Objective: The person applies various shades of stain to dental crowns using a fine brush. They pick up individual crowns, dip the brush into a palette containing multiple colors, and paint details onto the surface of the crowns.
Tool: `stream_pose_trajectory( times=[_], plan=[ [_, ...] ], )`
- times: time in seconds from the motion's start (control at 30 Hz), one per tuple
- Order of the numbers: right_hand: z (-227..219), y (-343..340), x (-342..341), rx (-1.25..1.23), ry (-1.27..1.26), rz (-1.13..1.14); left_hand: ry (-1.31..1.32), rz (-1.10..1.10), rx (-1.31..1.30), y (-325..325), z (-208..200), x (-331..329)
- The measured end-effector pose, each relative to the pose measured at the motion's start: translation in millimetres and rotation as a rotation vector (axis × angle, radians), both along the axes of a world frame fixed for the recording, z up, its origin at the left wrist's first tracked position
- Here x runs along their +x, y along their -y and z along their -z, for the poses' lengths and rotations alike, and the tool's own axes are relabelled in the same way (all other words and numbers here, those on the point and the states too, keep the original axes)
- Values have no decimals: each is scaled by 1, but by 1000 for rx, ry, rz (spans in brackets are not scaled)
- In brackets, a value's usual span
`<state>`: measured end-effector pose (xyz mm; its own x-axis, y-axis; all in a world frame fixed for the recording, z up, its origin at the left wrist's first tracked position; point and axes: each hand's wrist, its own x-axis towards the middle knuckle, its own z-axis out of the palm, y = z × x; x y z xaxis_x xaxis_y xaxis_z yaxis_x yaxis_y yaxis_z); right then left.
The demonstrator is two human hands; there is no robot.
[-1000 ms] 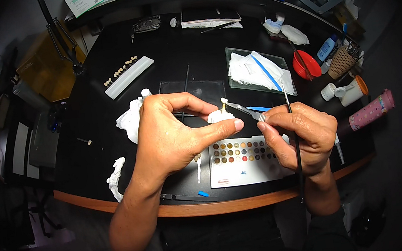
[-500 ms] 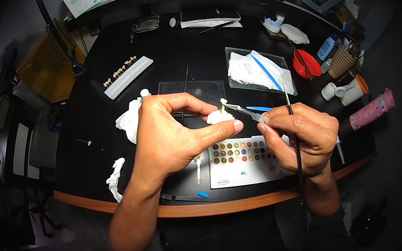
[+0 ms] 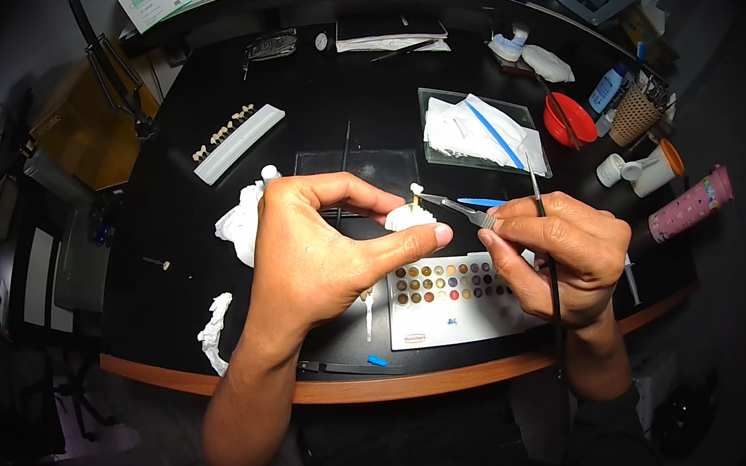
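Observation:
My left hand (image 3: 320, 248) pinches a small white dental model (image 3: 410, 219) between thumb and fingers, above the near middle of the desk. My right hand (image 3: 568, 252) is closed around metal tweezers (image 3: 458, 209). Their tips touch a small white tooth piece (image 3: 417, 188), which stands above a yellowish pin at the model. I cannot tell how firmly the tips grip it. A thin dark-handled brush (image 3: 555, 304) is also held upright in the right hand. Below the hands lies a white palette (image 3: 425, 324) with rows of coloured wells, partly covered by the right hand.
A shade-guide holder (image 3: 239, 144) with tooth tabs lies at the far left. At the right are a glass plate (image 3: 425, 103) with white tissue, a red bowl (image 3: 558, 124) and a pink bottle (image 3: 692, 203). Crumpled white tissue (image 3: 239, 225) sits behind my left hand.
The tweezers tilt slightly and my right hand shifts a little to the right. My left hand and the dental model stay almost still.

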<state>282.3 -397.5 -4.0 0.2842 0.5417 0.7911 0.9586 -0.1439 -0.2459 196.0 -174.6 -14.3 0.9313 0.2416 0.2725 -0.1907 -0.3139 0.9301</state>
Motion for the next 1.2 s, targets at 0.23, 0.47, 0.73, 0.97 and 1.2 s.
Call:
stream_pose_trajectory(
  times=[0.23,0.47,0.73,0.97,1.2],
  plan=[
    [1,-2,0,16,-3,-14,-30,-5,-9,0,0,-1],
    [-2,-1,-1,5,9,-9,8,6,2,0,1,0],
    [-1,-1,-2,-2,1,-6,1,5,-13,-1,1,0],
    [-2,-2,-4,8,1,-10,0,8,-26,0,0,0],
    [-2,-2,-4,-1,-4,-8,15,3,-13,-1,-1,-1]
  ],
)
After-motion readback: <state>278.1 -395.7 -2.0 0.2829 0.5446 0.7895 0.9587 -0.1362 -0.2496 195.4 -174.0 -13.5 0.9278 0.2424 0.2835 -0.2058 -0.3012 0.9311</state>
